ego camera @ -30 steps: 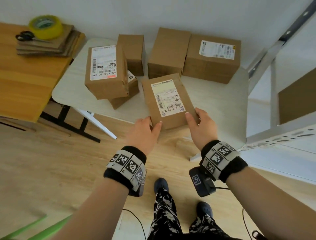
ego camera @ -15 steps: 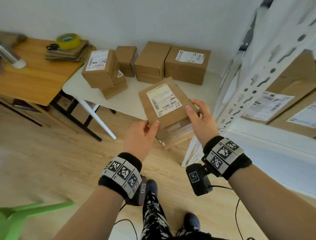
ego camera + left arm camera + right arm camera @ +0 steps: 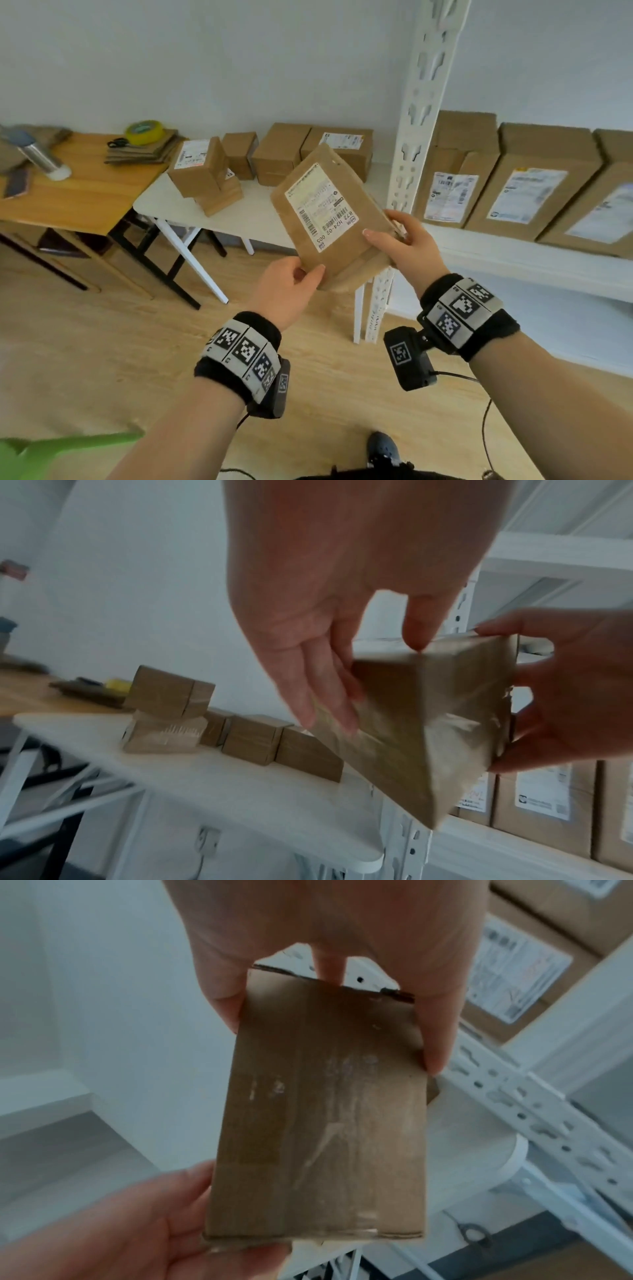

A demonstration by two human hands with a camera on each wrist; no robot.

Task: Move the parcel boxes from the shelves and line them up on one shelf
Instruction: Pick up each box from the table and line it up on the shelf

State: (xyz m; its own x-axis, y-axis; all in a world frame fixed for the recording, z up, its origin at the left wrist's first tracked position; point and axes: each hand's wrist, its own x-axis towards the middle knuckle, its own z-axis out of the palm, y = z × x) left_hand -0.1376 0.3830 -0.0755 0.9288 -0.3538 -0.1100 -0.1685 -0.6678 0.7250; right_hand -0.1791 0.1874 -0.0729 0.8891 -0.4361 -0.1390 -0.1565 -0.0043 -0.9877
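Both hands, left hand point(image 3: 291, 291) and right hand point(image 3: 407, 243), grip a labelled parcel box point(image 3: 329, 219) in mid-air, tilted, between counter point(image 3: 260, 216) and shelf point(image 3: 513, 253). Three boxes point(image 3: 534, 185) already line the shelf; several remaining boxes point(image 3: 274, 157) wait on the counter.

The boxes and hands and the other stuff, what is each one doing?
Held box: off the table, tilted, label up, in both hands.
Left hand: grips its near corner.
Right hand: grips its right end.
Shelf boxes: upright in a row.
Table boxes: resting; two stacked.
Tape roll: lying on cardboard.
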